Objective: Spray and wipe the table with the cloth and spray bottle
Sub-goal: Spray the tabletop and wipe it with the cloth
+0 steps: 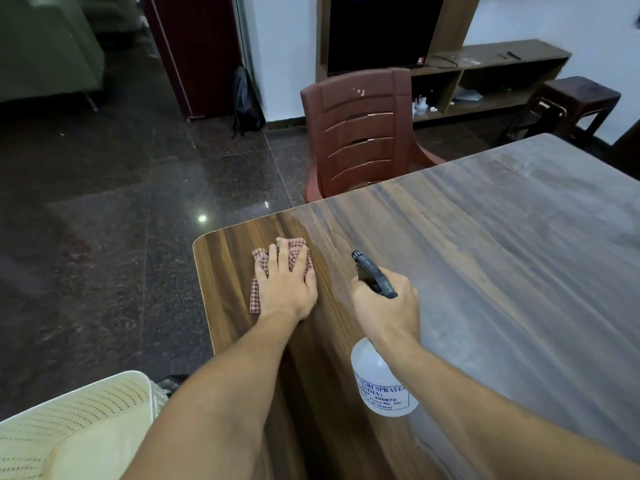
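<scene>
Head: cloth [260, 289] under left hand [287, 285].

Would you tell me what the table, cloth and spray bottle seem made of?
Table: probably wood-grain laminate, glossy; streaked grain, reflections. Cloth: woven fabric, red-white checks, crumpled folds. Spray bottle: translucent whitish plastic body, printed label, matte black plastic head.

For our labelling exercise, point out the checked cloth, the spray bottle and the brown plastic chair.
checked cloth [255, 301], head view, lower left edge beside the wrist.
spray bottle [370, 368], head view, white body above the label.
brown plastic chair [360, 109], head view, slatted backrest.
</scene>
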